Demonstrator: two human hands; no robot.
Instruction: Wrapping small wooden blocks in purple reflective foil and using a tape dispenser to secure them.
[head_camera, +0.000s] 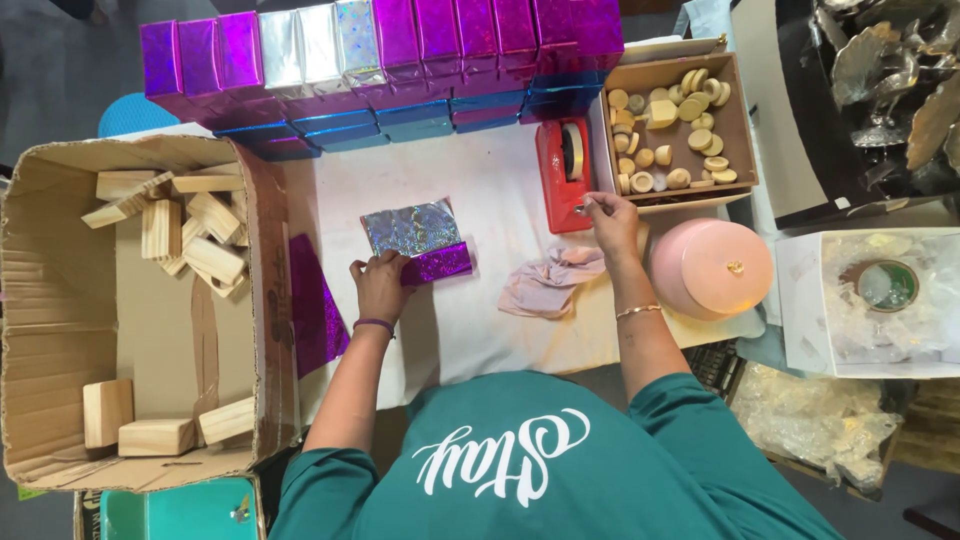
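Left hand flat, fingers spread a little, pressing down on the near left edge of a half-wrapped block. Silver shiny paper on top of that block, a purple shiny strip along its near edge. Block sitting in the middle of the white table cover.

Right hand to the right of the block, fingers pinched tight on a small end of tape at the red tape dispenser. Dispenser just right of the block and a bit farther away, touching the hand.

Crumpled pink cloth near and right of the block, just under the right hand. Loose purple foil sheet left of the block, by the left wrist, hanging off the table edge.

Open white room between the block and the far row of things, and some more on the near side, between the two arms.

Far from the block: a long row of wrapped boxes, purple and silver on top, blue below, making a wall along the far edge.

Left of the block: a big cardboard box with plain wooden blocks inside.

Right of the block, past the dispenser: a small cardboard tray full of round wooden discs. Nearer than that, a round pink box with a small gold knob.
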